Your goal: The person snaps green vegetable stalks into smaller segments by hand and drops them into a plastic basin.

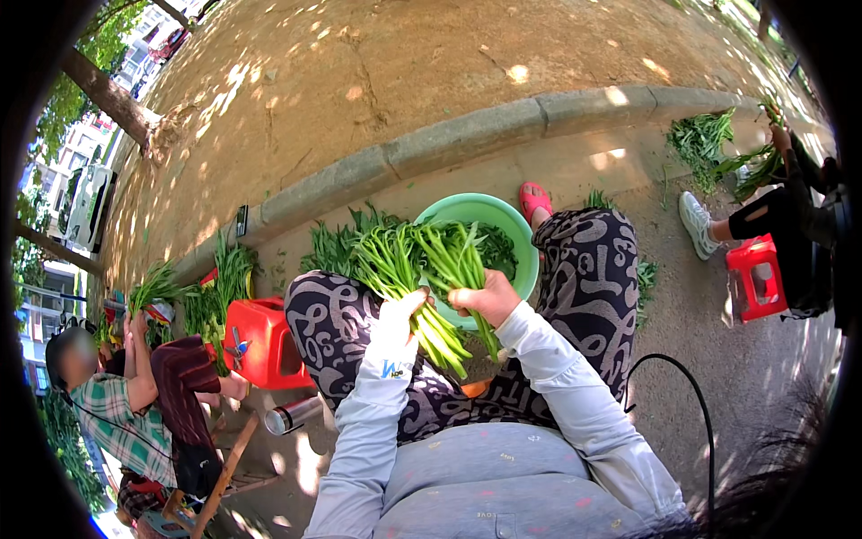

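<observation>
My left hand (406, 304) grips a thick bunch of leafy green stalks (385, 256), with the cut ends slanting down toward my lap. A smaller bunch of the same greens (458, 259) is in my right hand (488, 296). Both bunches are held side by side above my knees, their leafy tops over the near left part of a light green plastic basin (530, 269). Inside the basin lie loose dark green leaves (497, 248). The held bunches hide part of the basin's left side.
More greens (330, 246) lie left of the basin. A red plastic stool (259, 343) and a steel flask (293, 416) stand left of my leg. One person (121, 418) sits at left holding greens; another (801, 222) sits at right. A stone curb (465, 140) runs beyond.
</observation>
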Demonstrator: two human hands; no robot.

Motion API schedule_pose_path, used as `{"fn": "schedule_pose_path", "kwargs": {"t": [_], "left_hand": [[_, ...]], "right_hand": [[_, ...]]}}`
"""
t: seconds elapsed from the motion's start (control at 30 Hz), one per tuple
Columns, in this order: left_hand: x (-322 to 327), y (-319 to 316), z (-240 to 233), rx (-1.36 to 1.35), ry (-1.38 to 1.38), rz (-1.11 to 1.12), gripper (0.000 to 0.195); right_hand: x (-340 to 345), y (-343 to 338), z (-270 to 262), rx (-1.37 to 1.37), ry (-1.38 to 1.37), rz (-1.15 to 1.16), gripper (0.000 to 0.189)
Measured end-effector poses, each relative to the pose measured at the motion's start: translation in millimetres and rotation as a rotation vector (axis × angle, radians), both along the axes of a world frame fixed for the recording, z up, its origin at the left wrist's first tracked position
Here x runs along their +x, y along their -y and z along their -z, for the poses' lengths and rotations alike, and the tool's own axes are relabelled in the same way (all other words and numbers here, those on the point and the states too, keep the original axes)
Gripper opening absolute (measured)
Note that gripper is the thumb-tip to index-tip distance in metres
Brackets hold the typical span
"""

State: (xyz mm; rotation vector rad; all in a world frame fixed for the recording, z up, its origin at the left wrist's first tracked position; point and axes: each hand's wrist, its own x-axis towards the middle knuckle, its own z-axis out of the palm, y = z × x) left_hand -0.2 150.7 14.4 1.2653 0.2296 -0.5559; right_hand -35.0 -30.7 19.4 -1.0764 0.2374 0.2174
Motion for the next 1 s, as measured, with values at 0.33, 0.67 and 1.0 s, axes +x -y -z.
{"fn": "schedule_pose_path", "kwargs": {"t": [0.33, 0.67, 1.0], "left_hand": [[0, 4, -10, -0.107, -0.179, -0.081, 0.02], [-6, 11, -24, -0.16, -0.102, -0.009, 0.028], [3, 6, -8, -0.149, -0.108, -0.074, 0.019]], "right_hand": [[1, 17, -17, -0.038, 0.08, 0.152, 0.02], [-2, -14, 16, -0.023, 0.117, -0.064, 0.038], [6, 15, -8, 0.068, 0.043, 0.43, 0.008]]}}
